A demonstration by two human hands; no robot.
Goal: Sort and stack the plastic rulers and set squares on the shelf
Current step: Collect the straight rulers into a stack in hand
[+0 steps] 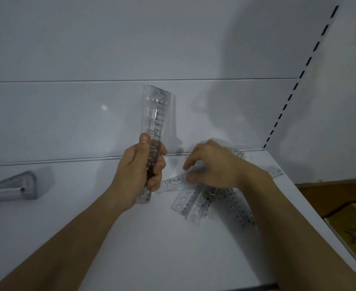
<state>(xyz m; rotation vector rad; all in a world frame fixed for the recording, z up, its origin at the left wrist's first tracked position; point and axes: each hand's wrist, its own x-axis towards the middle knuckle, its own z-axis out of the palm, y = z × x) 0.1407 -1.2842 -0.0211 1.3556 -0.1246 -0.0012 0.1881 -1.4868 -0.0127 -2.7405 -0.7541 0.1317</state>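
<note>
Gathering clear rulers into one bunch
A bunch of rulers (154,143) is gripped by the left hand (140,166); one ruler (172,182) from the loose pile (204,201) is pinched by the right hand (212,164)

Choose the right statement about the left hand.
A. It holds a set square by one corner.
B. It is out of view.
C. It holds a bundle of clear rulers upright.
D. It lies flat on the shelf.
C: the left hand has its fingers curled round a bundle of rulers that stands upright on the shelf.
</note>
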